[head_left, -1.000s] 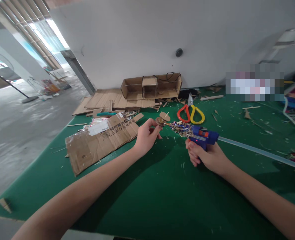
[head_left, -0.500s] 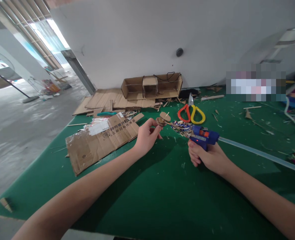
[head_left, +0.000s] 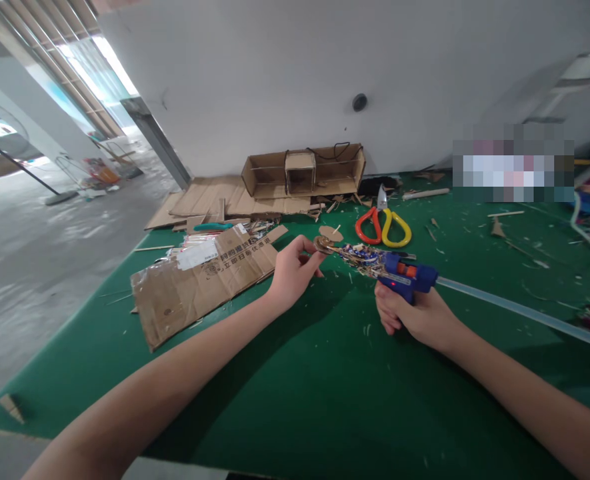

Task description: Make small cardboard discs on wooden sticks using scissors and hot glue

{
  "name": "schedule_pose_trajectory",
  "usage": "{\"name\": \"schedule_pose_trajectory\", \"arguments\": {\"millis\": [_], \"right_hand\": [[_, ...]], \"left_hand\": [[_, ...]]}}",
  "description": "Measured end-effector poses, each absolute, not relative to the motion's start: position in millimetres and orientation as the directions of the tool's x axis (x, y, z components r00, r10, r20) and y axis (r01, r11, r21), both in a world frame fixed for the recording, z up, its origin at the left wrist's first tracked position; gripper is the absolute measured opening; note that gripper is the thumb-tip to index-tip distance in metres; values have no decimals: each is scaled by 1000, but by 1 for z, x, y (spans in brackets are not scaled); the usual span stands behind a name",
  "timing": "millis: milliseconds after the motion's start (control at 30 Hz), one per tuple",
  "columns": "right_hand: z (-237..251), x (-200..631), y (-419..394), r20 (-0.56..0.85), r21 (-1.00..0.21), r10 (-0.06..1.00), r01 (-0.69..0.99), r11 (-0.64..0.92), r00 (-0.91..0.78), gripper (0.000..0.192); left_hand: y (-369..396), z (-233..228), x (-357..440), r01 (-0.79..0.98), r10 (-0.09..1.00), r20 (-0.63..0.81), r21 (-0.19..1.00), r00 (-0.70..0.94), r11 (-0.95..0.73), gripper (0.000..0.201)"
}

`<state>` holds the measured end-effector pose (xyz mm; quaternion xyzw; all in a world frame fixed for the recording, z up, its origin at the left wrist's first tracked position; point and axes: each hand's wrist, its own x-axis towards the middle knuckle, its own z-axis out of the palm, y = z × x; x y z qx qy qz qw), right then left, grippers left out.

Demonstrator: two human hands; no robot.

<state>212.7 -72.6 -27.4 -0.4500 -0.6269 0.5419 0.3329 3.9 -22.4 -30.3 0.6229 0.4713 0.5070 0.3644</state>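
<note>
The scissors (head_left: 387,223), one handle orange and one yellow, lie on the green counter (head_left: 325,387) with their blades toward the wall (head_left: 275,80). Nearer the person than the scissors and a little to their right is a blue glue gun (head_left: 409,275), a small red light showing on its side. The right hand (head_left: 412,310) has its fingers wrapped round the grip; whether one presses the trigger cannot be told. A long translucent glue stick (head_left: 519,312) runs out of the gun's back, off to the right of the scissors.

To the left of the scissors and nearer the person, the left hand (head_left: 297,273) has its fingers narrowed in a pinch on a small round brown piece (head_left: 322,244). A tangle of scraps (head_left: 362,259) crowds the gun's front and hides the nozzle, so whether it touches the piece cannot be told. Just behind that piece, left of the scissors, is a cardboard oval (head_left: 331,233) with a short stick on it.

Further left of the scissors a printed cardboard sheet (head_left: 205,287) takes up much room, with a teal-handled tool (head_left: 213,227) at its far edge. Behind and left of the scissors, an open cardboard box (head_left: 299,180) in three compartments stands by the wall, a black cord at its top. Right of the scissors lie a pale rod (head_left: 426,194), a thin stick (head_left: 505,214) and a cardboard scrap (head_left: 497,228).
</note>
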Motion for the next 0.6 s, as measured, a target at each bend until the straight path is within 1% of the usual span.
{"name": "schedule_pose_trajectory", "arguments": {"millis": [133,367,600], "right_hand": [[-27,213,-73,-69,-977,928,212,11,-367,44],[-28,213,-73,-22,-982,943,182,41,-332,44],[-30,213,-72,-36,-974,947,224,39,-319,43]], "left_hand": [[-23,-30,4,218,957,286,933,41,-288,22],[-23,-30,5,216,960,277,936,37,-278,21],[-25,-26,5,226,963,263,936,56,-269,18]]}}
